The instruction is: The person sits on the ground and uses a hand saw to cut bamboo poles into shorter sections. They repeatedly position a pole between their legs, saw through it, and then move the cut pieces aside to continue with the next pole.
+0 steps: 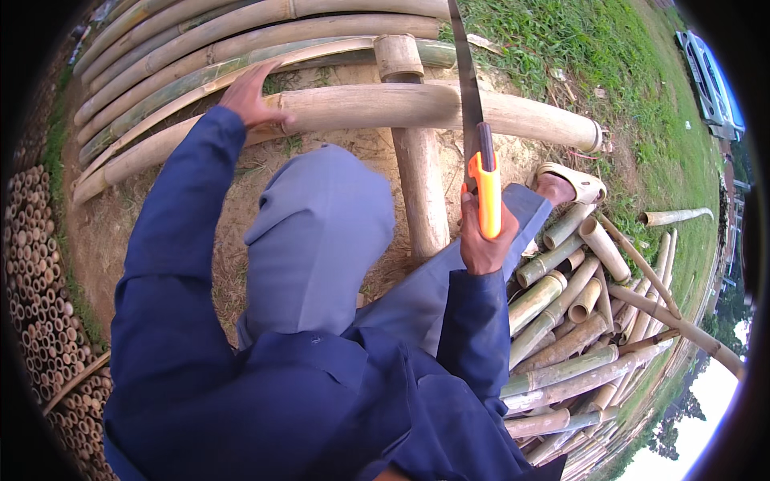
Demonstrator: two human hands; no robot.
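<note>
A thick bamboo pole [361, 108] runs crosswise in front of me, over a shorter round post [421, 192] on the ground. My left hand [255, 98] lies on the pole's left part, its fingers stretched out and thumb apart. In my right hand [487, 240] is a handsaw [486, 188], gripped by its orange and dark handle. Its long blade points away from me and crosses the pole just right of the post. I cannot tell whether the teeth are in the bamboo.
Several long bamboo poles [265, 40] lie side by side beyond. Cut bamboo pieces [561, 321] are heaped at my right, near my foot in a beige clog [584, 184]. Stacked bamboo ends [48, 280] line the far left. Grass [626, 72] and a light-blue vehicle [712, 84] are at upper right.
</note>
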